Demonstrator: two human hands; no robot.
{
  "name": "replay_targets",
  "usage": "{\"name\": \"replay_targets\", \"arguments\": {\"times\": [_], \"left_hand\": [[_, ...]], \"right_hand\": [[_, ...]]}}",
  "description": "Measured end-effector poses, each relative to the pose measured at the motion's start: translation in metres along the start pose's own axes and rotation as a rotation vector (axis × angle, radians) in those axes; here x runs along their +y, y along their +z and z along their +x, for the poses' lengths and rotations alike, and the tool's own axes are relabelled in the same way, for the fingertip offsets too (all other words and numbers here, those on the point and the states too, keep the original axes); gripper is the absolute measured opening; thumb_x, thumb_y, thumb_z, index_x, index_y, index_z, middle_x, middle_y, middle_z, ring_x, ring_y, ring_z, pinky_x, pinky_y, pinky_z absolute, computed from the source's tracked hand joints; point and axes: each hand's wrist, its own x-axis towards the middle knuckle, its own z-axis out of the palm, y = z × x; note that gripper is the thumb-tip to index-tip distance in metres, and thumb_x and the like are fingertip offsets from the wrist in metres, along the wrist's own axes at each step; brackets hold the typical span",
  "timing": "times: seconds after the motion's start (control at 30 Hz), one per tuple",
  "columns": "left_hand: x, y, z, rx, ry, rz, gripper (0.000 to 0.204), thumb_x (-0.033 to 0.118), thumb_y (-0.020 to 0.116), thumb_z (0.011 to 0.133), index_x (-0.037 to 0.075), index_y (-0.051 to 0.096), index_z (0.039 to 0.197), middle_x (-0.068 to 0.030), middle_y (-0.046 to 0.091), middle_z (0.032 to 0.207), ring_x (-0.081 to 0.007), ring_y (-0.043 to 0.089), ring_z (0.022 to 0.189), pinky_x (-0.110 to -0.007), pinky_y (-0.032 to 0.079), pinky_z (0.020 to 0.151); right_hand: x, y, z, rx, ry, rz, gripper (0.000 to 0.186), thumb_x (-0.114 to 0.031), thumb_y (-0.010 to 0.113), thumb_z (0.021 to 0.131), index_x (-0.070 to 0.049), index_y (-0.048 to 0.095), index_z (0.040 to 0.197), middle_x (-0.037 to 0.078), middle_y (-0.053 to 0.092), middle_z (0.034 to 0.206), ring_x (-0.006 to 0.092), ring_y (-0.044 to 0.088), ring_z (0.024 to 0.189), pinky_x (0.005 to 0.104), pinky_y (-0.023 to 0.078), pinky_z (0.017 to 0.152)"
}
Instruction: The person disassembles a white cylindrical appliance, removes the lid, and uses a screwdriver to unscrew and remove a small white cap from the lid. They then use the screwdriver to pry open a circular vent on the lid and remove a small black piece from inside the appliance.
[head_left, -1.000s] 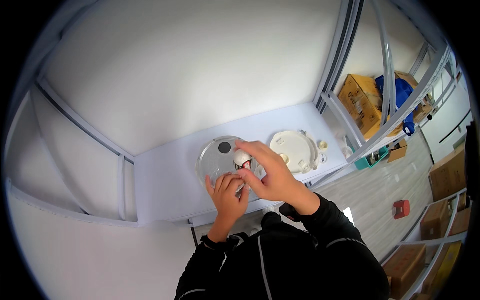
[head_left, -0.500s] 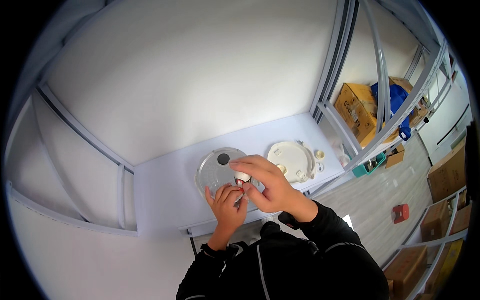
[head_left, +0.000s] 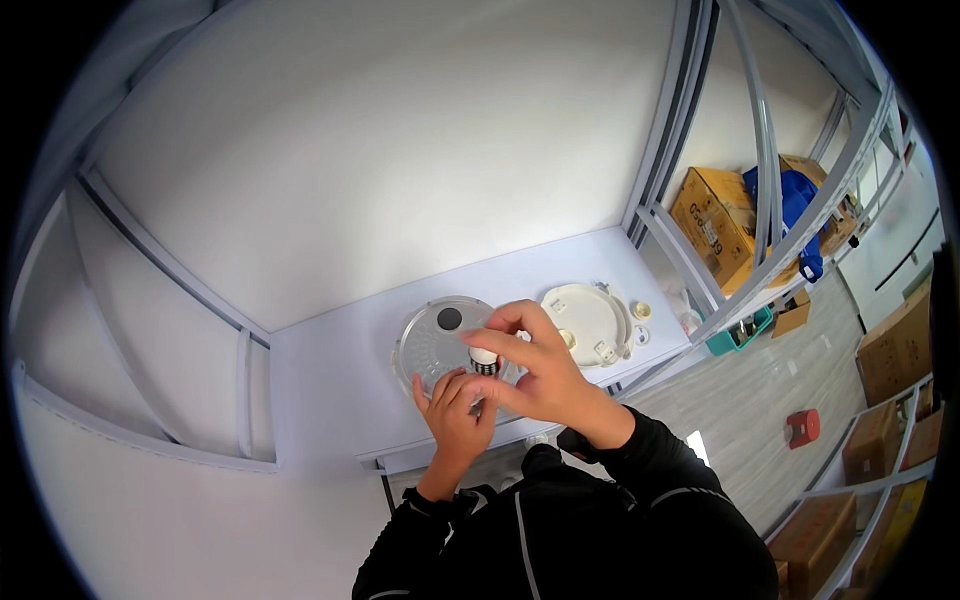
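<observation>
Person across from me: hands close together over the worktop's [head_left: 320, 395] near edge. Left hand [head_left: 460, 420] back up, fingers bent, outermost one straighter. Right hand [head_left: 550, 380] comes in from the right, thumb and index curved in a C. Black-sleeved forearms angle inward.

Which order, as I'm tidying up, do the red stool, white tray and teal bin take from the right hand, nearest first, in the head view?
From the right hand:
1. White tray, just to its right on the table.
2. Teal bin, farther right, past the table's edge.
3. Red stool, farthest right, on the floor.
</observation>
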Motion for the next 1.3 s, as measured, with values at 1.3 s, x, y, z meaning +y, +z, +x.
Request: {"name": "replay_targets", "arguments": {"times": [1.3], "left_hand": [[0.003,-0.004,0.005,-0.01,-0.058,-0.076,0.012,0.014,0.08,0.08,0.016,0.072,0.088,0.0063,0.073,0.101,-0.0238,0.068,0.116,-0.065,0.016,0.126]], "right_hand": [[-0.003,0.001,0.012,0.037,0.09,0.07,0.05,-0.002,0.077,0.09,0.0,0.067,0.139,0.021,0.073,0.13,0.0351,0.072,0.114,0.0394,0.057,0.098]]}}
